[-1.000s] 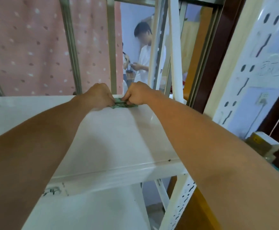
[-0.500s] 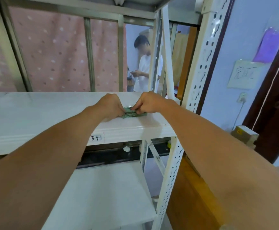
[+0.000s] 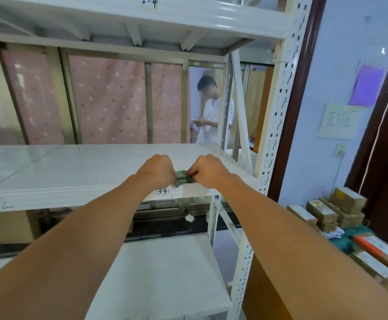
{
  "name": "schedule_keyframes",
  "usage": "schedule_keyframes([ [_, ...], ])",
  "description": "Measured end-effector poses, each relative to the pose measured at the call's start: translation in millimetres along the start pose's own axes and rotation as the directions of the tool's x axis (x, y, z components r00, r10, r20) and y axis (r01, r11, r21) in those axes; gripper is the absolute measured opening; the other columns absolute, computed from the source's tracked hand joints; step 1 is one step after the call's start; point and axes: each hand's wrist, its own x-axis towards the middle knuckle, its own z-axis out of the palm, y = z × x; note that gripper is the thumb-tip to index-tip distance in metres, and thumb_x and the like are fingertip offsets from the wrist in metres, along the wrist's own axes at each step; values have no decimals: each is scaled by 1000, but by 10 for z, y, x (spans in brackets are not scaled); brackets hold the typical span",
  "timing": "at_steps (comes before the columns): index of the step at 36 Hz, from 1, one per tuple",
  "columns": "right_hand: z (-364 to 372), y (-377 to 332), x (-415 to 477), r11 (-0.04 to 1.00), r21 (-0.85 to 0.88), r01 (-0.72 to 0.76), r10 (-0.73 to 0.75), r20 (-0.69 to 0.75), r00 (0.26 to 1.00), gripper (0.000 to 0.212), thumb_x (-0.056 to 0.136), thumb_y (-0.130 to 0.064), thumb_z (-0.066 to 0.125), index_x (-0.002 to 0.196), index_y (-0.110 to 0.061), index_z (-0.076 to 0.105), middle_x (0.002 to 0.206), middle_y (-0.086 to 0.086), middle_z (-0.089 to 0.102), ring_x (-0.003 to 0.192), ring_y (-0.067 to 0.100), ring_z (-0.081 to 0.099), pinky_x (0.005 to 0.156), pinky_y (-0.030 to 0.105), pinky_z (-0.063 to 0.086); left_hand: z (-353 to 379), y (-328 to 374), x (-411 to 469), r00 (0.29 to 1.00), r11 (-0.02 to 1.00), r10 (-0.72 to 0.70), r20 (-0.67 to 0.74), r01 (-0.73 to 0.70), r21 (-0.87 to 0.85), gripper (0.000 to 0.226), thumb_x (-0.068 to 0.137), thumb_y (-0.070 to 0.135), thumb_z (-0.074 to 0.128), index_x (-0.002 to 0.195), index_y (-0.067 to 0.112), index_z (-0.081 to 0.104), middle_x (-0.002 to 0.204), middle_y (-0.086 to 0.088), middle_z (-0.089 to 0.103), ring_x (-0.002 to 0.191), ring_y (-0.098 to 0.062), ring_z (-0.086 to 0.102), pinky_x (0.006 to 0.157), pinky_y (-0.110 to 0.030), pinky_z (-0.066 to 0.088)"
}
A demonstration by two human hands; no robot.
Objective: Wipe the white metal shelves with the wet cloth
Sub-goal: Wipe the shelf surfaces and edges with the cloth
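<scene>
Fingers of both hands are curled shut on a bunched green cloth (image 3: pixel 182 179), the left hand (image 3: pixel 156 170) and right hand (image 3: pixel 208 170) fisted side by side with knuckles up; the fingertips themselves are hidden under the hands. That cloth is crumpled, mottled green, pinched between the two fists and pressed onto the front lip of the middle white shelf (image 3: pixel 73 167), right above a handwritten label (image 3: pixel 163 191) reading 3-4. Just right of the right hand rises the perforated white upright (image 3: pixel 272 139) with a diagonal brace behind it. Leftward the glossy shelf top runs wide and bare. Above hangs another shelf (image 3: pixel 188 17), below a lower one (image 3: pixel 165 273). Beyond the fists stand a dotted pink curtain (image 3: pixel 110 100) and a person in white (image 3: pixel 211 116). Stacked cardboard boxes (image 3: pixel 340 209) sit well off to the right.
</scene>
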Motion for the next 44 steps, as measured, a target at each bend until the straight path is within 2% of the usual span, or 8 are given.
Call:
schedule_keyframes([
  [4, 20, 8, 44, 1000, 3, 8, -8, -8, 1000, 38, 92, -6, 58, 117, -29, 75, 114, -5, 74, 103, 21, 63, 85, 24, 50, 8, -25, 37, 1000, 1000, -4, -6, 4, 17, 15, 76, 21, 78, 67, 11, 71, 73, -8, 67, 65, -23, 65, 54, -28, 51],
  [12, 138, -49, 387, 999, -4, 41, -41, -12, 999, 42, 94, -6, 53, 119, -32, 73, 117, -4, 72, 104, 22, 61, 76, 20, 43, 27, -292, 339, 999, 998, 21, -29, -20, 57, 13, 82, 20, 74, 93, 16, 82, 85, -2, 74, 75, -19, 65, 76, -35, 60],
  [18, 272, -65, 911, 1000, 22, 21, -21, 24, 999, 42, 91, -5, 55, 115, -32, 75, 117, -7, 72, 104, 21, 62, 88, 27, 52, 37, -546, 784, 999, 997, -28, -23, 30, 76, 12, 79, 23, 78, 88, 18, 82, 88, -1, 75, 79, -20, 66, 79, -35, 60],
  [26, 515, 115, 1773, 999, 37, 15, -17, 70, 997, 39, 89, -8, 58, 116, -31, 75, 118, -5, 72, 103, 22, 64, 92, 28, 53, 158, -819, 1541, 996, 997, -70, -63, 72, 33, 11, 79, 17, 74, 83, 6, 78, 81, -8, 71, 70, -23, 63, 58, -28, 48],
  [31, 666, 297, 2356, 998, 62, -2, -2, 73, 997, 31, 91, -16, 62, 116, -27, 76, 116, -4, 72, 102, 22, 65, 92, 27, 53, 253, -954, 2115, 991, 995, -102, -91, 104, 8, 13, 80, 17, 76, 86, 6, 76, 83, -9, 71, 72, -25, 65, 68, -34, 58],
  [36, 816, 450, 2878, 999, 51, 3, -6, 61, 998, 28, 91, -20, 64, 114, -31, 76, 117, -4, 72, 103, 23, 64, 94, 29, 52, 345, -1109, 2623, 989, 993, -114, -96, 116, 11, 16, 82, 19, 74, 89, 5, 77, 87, -9, 70, 77, -27, 66, 68, -32, 54],
  [40, 923, 517, 3242, 998, 65, -11, 7, 67, 998, 25, 88, -25, 66, 110, -30, 78, 111, 0, 73, 98, 25, 66, 93, 31, 54, 384, -1222, 2959, 988, 992, -130, -85, 129, -18, 20, 82, 20, 75, 94, 4, 78, 103, -12, 72, 90, -30, 68, 84, -39, 58],
  [44, 974, 583, 3533, 998, 69, 7, -11, 55, 998, 25, 89, -22, 67, 108, -33, 78, 111, -3, 74, 94, 24, 67, 92, 30, 55, 375, -1282, 3172, 983, 987, -161, -85, 162, -2, 20, 82, 22, 73, 89, 4, 76, 87, -12, 71, 80, -29, 67, 69, -32, 55],
])
